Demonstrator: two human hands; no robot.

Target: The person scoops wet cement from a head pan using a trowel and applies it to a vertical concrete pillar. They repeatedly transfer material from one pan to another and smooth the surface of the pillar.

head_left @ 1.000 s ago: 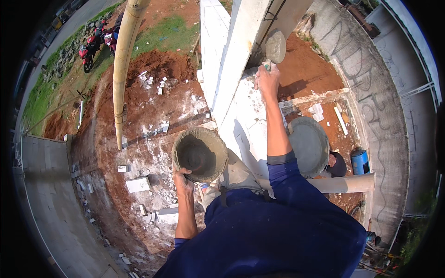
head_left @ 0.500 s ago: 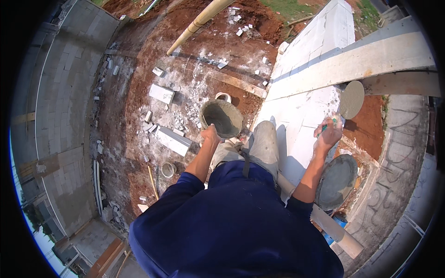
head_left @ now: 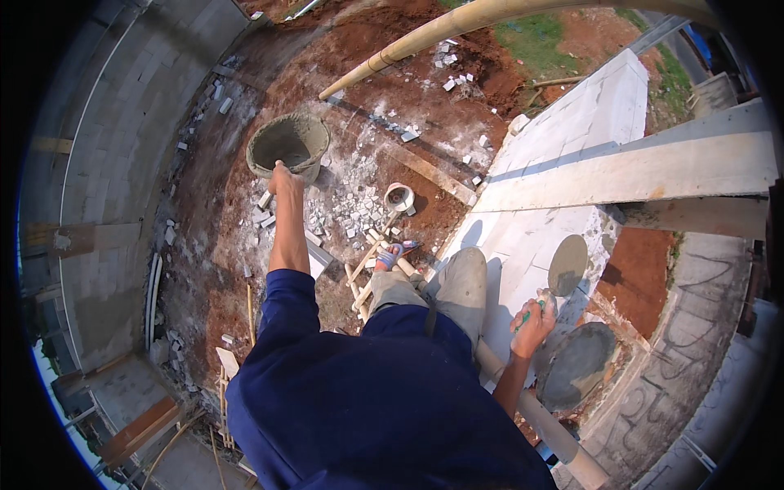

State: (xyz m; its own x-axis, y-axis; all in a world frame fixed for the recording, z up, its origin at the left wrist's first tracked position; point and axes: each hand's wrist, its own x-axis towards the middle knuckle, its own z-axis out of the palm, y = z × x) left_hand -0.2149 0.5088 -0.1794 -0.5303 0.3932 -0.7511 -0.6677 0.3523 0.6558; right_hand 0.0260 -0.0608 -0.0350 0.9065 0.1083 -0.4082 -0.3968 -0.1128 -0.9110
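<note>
My left arm stretches out to the far left, and my left hand [head_left: 286, 178] grips the near rim of a mortar-crusted bucket [head_left: 314, 159]. The bucket is tilted so that its hollow shows, with grey mortar coating the inside. On the right, my right hand [head_left: 532, 325] is closed round the green handle of a trowel [head_left: 568, 263]. Its rounded blade is grey with mortar and points away from me, over the edge of the white block wall [head_left: 523, 241]. Close below that hand sits a wide round tub [head_left: 578, 367] of grey mortar.
A pale beam [head_left: 645, 167] crosses at the right, and a long bamboo pole [head_left: 392, 55] slants overhead. Bamboo scaffold poles [head_left: 363, 282] stand by my sandalled foot [head_left: 389, 258]. Far down on the red ground lie a small white bucket [head_left: 399, 197] and broken white blocks [head_left: 359, 214].
My left hand has swung the bucket outward to the far left, away from my body. My right hand has come back nearer with the trowel. The whole view has shifted somewhat.
</note>
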